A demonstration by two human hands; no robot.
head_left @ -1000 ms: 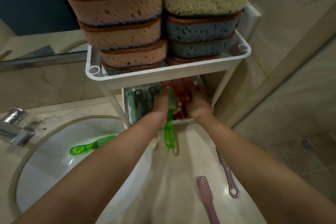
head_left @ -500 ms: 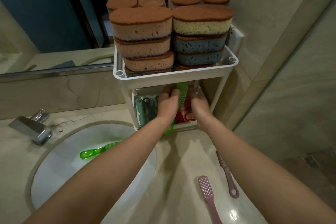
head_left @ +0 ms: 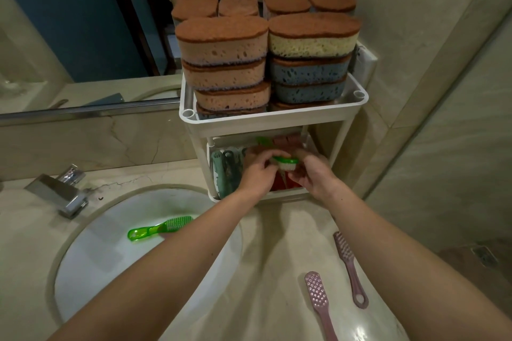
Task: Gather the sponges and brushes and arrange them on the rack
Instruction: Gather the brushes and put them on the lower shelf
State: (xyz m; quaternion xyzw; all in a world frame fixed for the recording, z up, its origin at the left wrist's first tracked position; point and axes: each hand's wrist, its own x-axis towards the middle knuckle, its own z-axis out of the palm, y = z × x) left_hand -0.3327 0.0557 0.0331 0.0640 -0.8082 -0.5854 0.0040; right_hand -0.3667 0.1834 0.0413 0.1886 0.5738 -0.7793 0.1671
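Note:
A white two-tier rack [head_left: 274, 121] stands on the counter. Its top tray carries two stacks of sponges [head_left: 224, 63], orange on the left, yellow and blue on the right. At the lower shelf my left hand [head_left: 259, 171] and my right hand [head_left: 311, 176] hold a green brush [head_left: 285, 162] between them, head level, white bristles down. Teal brushes [head_left: 225, 171] stand upright on the shelf's left; red brushes [head_left: 282, 183] lie behind my hands, partly hidden. Another green brush [head_left: 160, 228] lies in the sink. Two pink brushes [head_left: 318, 300] [head_left: 349, 266] lie on the counter at the right.
A white sink basin [head_left: 91, 257] fills the lower left, with a chrome faucet [head_left: 59, 192] at its back. A mirror [head_left: 69, 22] behind the rack reflects the sponges. A tiled wall [head_left: 443, 91] closes the right side.
The green brush went from hanging handle-down in my left hand to lying level between both hands at the lower shelf. The camera pulled back and tilted up.

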